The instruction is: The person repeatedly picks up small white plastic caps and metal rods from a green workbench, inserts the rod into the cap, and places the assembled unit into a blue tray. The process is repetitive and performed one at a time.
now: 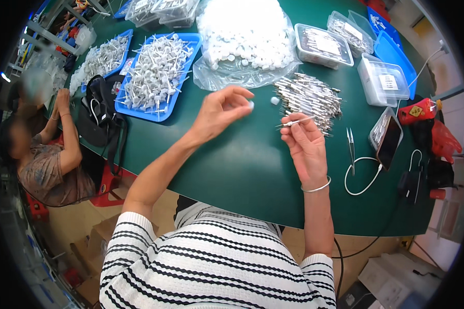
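Note:
My left hand (216,114) is raised over the table, its thumb and fingertips pinched on a small white cap (251,104). To its right, my right hand (307,147) grips a thin metal rod-shaped part (296,122) between thumb and fingers, its slender tip pointing left. Another loose white cap (275,100) lies on the table between the two hands. Just beyond my right hand is a heap of similar metal rod-shaped parts (314,98). A clear plastic bag (211,74) heaped with white caps (247,46) sits farther back.
Blue trays (166,114) of white-capped parts stand at left, beside a black bag (95,123). Clear boxes (322,54) line the back right. Tweezers (351,149), a white cable (348,188) and a phone (389,140) lie right. A person (51,154) sits at left.

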